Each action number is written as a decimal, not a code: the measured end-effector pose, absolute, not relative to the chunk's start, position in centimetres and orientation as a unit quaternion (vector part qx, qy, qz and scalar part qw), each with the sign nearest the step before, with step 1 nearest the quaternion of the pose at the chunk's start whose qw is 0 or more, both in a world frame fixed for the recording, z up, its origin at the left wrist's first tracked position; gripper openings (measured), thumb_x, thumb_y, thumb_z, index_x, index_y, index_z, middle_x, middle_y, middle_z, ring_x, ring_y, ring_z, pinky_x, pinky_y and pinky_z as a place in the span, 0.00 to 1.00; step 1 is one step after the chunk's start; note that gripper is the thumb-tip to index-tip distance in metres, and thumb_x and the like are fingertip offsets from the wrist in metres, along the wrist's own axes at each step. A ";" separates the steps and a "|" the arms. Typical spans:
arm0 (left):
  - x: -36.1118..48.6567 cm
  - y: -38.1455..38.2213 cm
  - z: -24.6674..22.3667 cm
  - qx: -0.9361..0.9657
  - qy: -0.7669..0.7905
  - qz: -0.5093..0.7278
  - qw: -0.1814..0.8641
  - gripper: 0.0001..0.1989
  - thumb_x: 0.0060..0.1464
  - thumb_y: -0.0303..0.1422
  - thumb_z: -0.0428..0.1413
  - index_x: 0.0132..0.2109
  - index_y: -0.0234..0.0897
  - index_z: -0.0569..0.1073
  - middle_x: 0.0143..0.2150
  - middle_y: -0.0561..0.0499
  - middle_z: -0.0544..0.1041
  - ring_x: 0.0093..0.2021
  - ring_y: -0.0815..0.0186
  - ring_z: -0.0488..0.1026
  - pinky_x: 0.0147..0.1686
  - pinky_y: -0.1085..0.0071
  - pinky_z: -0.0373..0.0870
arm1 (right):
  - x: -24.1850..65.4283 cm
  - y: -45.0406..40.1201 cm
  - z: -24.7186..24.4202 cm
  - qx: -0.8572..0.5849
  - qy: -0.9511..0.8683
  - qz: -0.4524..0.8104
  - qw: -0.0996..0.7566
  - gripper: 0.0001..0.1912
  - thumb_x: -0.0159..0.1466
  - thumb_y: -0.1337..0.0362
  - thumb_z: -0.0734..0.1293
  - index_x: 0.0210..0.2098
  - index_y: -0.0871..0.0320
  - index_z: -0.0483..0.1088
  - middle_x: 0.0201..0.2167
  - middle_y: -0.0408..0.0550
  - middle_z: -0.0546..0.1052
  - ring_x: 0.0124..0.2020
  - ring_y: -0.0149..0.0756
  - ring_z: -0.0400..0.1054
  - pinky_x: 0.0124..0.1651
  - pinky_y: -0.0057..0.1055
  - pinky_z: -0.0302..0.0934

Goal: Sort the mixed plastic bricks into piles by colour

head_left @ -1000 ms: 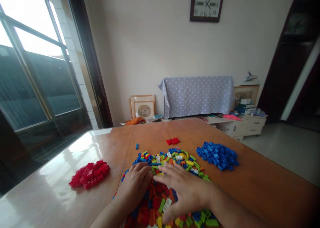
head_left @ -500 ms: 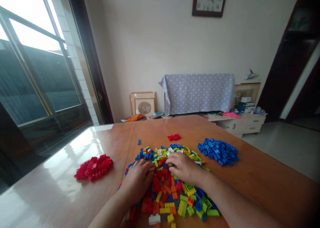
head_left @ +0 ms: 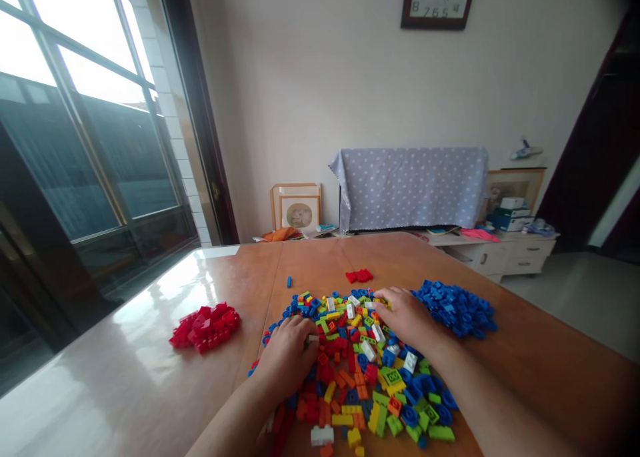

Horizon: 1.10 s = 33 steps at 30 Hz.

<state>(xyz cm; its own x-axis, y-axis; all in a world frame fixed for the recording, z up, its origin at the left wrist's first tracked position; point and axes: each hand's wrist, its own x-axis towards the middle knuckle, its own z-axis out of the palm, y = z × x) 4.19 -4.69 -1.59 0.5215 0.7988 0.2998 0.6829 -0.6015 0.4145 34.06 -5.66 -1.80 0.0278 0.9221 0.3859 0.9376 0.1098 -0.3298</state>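
Observation:
A mixed heap of toy building bricks (head_left: 350, 377) in red, orange, yellow, green, blue and white spreads before me. My left hand (head_left: 289, 350) rests at the heap's left side, its fingers curled. Something pale shows between thumb and forefinger, too small to name. Over the far right part of the heap is my right hand (head_left: 407, 315), its fingers bent and apart, with no brick plainly held. Close to its fingertips lie a white brick (head_left: 371, 305) and yellow pieces. Several white bricks, one of them a white brick (head_left: 369, 350), lie between the hands.
A pile of red bricks (head_left: 206, 327) sits on the wooden table (head_left: 320, 260) to the left. Blue bricks (head_left: 457, 309) are piled at the right, just beyond my right hand. Farther back lie a few red bricks (head_left: 359, 275) and a single blue brick (head_left: 289, 281).
My right hand has moved right, away from my left hand, uncovering white and coloured bricks in the middle. My left hand stays at the heap's left side. The view has turned slightly left.

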 end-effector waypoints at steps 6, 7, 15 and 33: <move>4.2 -5.0 -1.3 0.863 0.430 0.232 0.126 0.08 0.61 0.33 0.49 0.35 0.41 0.72 0.40 0.48 0.74 0.42 0.60 0.71 0.40 0.68 0.64 | 33.1 -5.9 -2.5 -0.661 -0.718 0.038 0.213 0.18 0.67 0.56 0.61 0.51 0.55 0.75 0.47 0.53 0.79 0.51 0.44 0.69 0.53 0.36 0.60; 4.2 -5.0 -1.3 0.864 0.427 0.233 0.128 0.08 0.62 0.33 0.49 0.36 0.41 0.72 0.40 0.48 0.74 0.43 0.60 0.71 0.40 0.68 0.64 | 32.7 -5.9 -2.6 -0.652 -0.724 0.046 0.221 0.18 0.67 0.57 0.61 0.51 0.55 0.75 0.47 0.52 0.78 0.51 0.44 0.69 0.53 0.36 0.60; 4.2 -4.9 -1.8 0.863 0.422 0.245 0.131 0.08 0.62 0.32 0.49 0.37 0.42 0.73 0.40 0.49 0.74 0.42 0.61 0.70 0.41 0.68 0.63 | 30.1 -6.4 -2.6 -0.543 -0.774 0.103 0.311 0.16 0.66 0.65 0.62 0.49 0.55 0.77 0.49 0.52 0.78 0.52 0.42 0.70 0.58 0.38 0.62; 4.0 -4.8 -1.8 0.864 0.419 0.247 0.131 0.09 0.62 0.31 0.49 0.40 0.43 0.75 0.40 0.49 0.74 0.44 0.60 0.70 0.42 0.68 0.63 | 32.3 -5.6 -2.4 -0.584 -0.663 0.187 0.431 0.18 0.66 0.55 0.63 0.49 0.54 0.76 0.45 0.47 0.82 0.47 0.43 0.75 0.53 0.37 0.67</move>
<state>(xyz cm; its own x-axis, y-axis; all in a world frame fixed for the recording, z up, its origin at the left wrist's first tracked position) 3.96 -4.81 -1.77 0.5280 0.7879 0.3168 0.6588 -0.6154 0.4326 32.31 -5.65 -2.44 0.0523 0.9343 0.3526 0.6124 0.2489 -0.7503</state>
